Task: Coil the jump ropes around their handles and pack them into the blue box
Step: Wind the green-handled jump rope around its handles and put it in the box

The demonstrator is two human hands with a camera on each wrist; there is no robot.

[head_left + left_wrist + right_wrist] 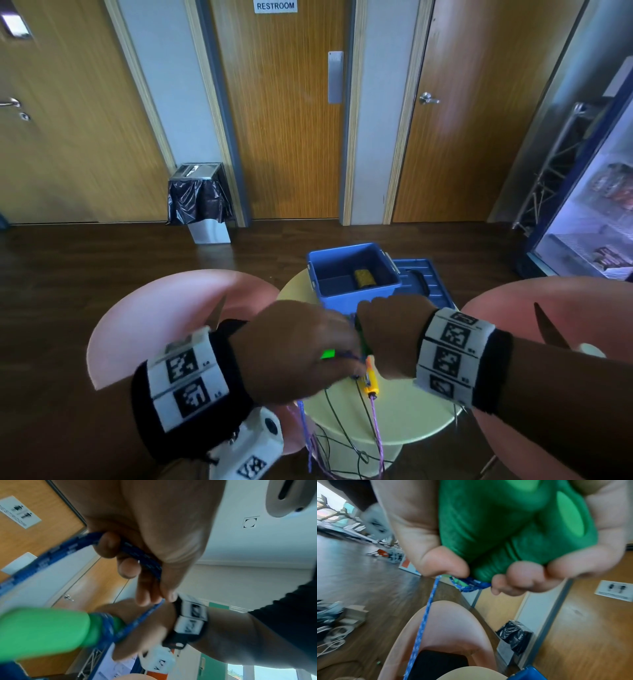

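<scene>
Hands meet above round pale-yellow worktop (404, 414). Right hand (390, 337) fingers wrapped round green plastic jump-rope handles (505, 524). Left hand (294, 346) fingers curled, pinching blue braided rope (142, 557), which loops round handle neck. Open blue plastic box (356, 298) sits at worktop's far edge, yellow coiled bundle (363, 278) inside, blue lid (424, 281) beside it. Yellow handle (371, 380) with purple rope (378, 425) lies on worktop beneath hands.

Green handles (513, 524) blue-rope-wrapped (108, 627); blue box (352, 274) open on table.
</scene>
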